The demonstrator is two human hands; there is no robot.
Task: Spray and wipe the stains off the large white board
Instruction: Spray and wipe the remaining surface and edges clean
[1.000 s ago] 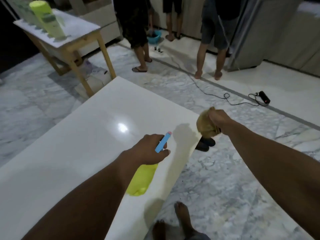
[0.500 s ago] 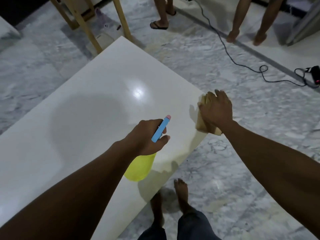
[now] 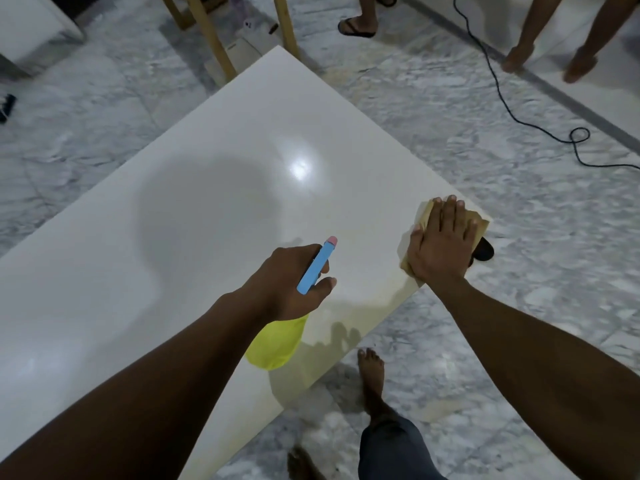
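While the person leaned over it, scene: large white board [image 3: 207,209] lay on the marble floor [image 3: 519,237].
Left hand [image 3: 294,282]: fingers clenched on yellow spray bottle [image 3: 277,344], over board's 5 o'clock part.
Right hand [image 3: 440,244]: flat, fingers spread, pressing cloth [image 3: 479,221] onto the 3 o'clock corner edge.
Room: board bare toward 9 and 12 o'clock.

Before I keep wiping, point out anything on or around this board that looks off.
A faint yellowish smear stains the white board between the spray bottle and the cloth under the right hand. A black cable trails loose across the floor beyond the board. Nothing looks spilled or broken.
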